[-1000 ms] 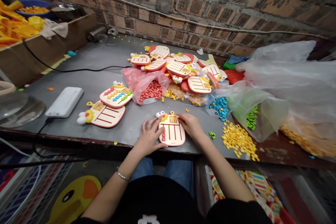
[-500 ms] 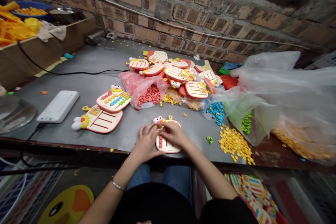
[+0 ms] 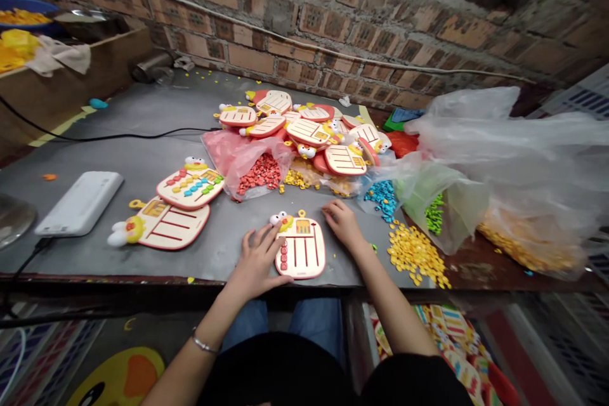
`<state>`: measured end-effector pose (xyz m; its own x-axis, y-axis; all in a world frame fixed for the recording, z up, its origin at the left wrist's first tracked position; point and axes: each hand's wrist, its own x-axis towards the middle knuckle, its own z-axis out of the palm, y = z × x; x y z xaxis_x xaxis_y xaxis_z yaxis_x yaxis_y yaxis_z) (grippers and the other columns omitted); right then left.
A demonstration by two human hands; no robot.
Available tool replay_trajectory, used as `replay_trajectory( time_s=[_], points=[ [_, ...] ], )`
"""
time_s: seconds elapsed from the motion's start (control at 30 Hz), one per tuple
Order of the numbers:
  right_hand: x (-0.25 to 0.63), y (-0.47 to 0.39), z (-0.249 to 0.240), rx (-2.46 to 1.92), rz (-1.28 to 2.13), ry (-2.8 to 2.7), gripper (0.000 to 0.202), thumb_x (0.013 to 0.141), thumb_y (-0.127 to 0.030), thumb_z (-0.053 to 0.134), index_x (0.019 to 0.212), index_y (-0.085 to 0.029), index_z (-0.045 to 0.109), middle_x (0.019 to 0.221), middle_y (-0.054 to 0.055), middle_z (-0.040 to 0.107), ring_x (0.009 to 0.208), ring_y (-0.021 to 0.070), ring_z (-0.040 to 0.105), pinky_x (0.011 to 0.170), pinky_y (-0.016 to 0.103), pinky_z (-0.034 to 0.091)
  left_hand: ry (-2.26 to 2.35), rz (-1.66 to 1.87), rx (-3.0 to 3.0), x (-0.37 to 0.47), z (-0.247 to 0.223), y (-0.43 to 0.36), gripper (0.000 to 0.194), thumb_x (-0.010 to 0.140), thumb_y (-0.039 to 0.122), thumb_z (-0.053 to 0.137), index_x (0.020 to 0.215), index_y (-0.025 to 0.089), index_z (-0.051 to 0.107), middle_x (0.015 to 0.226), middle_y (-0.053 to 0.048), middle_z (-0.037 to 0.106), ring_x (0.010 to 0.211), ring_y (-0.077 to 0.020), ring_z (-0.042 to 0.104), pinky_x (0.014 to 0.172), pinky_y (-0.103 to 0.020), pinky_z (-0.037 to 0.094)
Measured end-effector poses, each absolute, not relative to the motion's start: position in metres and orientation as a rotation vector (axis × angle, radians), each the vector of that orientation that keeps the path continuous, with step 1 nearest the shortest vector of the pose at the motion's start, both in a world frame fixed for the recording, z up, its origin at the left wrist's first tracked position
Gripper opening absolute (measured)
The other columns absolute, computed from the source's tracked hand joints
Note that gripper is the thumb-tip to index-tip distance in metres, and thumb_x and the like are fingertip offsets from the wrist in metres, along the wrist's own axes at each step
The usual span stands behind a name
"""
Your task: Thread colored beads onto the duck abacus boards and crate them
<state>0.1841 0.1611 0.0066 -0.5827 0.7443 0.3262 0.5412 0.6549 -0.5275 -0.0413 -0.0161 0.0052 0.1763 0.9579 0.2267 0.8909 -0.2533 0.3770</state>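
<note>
A cream toy bead board (image 3: 307, 260) with a red rim and a yellow duck head with bulging white eyes lies flat in front of me. Red beads (image 3: 284, 256) fill its leftmost slot; the other slots show bare. My left hand (image 3: 257, 261) grips the board's left side, fingers over the left edge and thumb along the bottom. Right of the board, my right hand (image 3: 343, 223) is down on the table with its fingers curled together. Whatever its fingertips pinch, if anything, is hidden.
Left of the board lie a beaded board (image 3: 190, 189) and a bare-slotted one (image 3: 174, 225), beside a white power bank (image 3: 80, 203). Behind are stacked boards (image 3: 309, 132) and bags of red beads (image 3: 259, 174). Blue beads (image 3: 380, 196), green beads (image 3: 434, 212) and yellow beads (image 3: 413, 254) lie right.
My right hand has left the board and moved right, onto the spot where a loose yellow bead lay. My left hand stays on the board. The view has shifted slightly right.
</note>
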Motion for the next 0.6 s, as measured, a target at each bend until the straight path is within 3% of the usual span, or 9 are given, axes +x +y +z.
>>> replay_trajectory(
  time_s=[0.17,0.37,0.6],
  points=[
    [0.177,0.128,0.015,-0.943,0.787,-2.137,0.011,0.091,-0.03,0.052,0.088,-0.021,0.058,0.087,0.006,0.058,0.078,0.0175,0.058,0.068,0.029,0.052,1.818,0.6,2.292,-0.042,0.004,-0.016,0.075,0.068,0.056,0.072,0.131,0.021,0.05,0.153,-0.014,0.032,0.136,-0.0363,0.029,0.106,-0.057,0.023],
    [0.171,0.124,0.011,-0.795,0.548,-2.383,0.017,0.094,-0.023,0.046,0.088,-0.02,0.062,0.096,0.01,0.063,0.091,0.0218,0.056,0.082,0.037,0.048,1.823,0.548,2.302,-0.042,0.005,-0.015,0.076,0.07,0.059,0.069,0.132,0.02,0.049,0.154,-0.013,0.03,0.135,-0.0372,0.029,0.106,-0.056,0.022],
    [0.18,0.122,0.017,-0.715,0.492,-2.514,0.019,0.094,-0.018,0.046,0.092,-0.019,0.065,0.098,0.011,0.064,0.09,0.0213,0.055,0.08,0.036,0.048,1.834,0.555,2.293,-0.041,0.005,-0.014,0.077,0.069,0.064,0.068,0.13,0.021,0.051,0.153,-0.012,0.032,0.134,-0.038,0.029,0.105,-0.055,0.022]
  ],
)
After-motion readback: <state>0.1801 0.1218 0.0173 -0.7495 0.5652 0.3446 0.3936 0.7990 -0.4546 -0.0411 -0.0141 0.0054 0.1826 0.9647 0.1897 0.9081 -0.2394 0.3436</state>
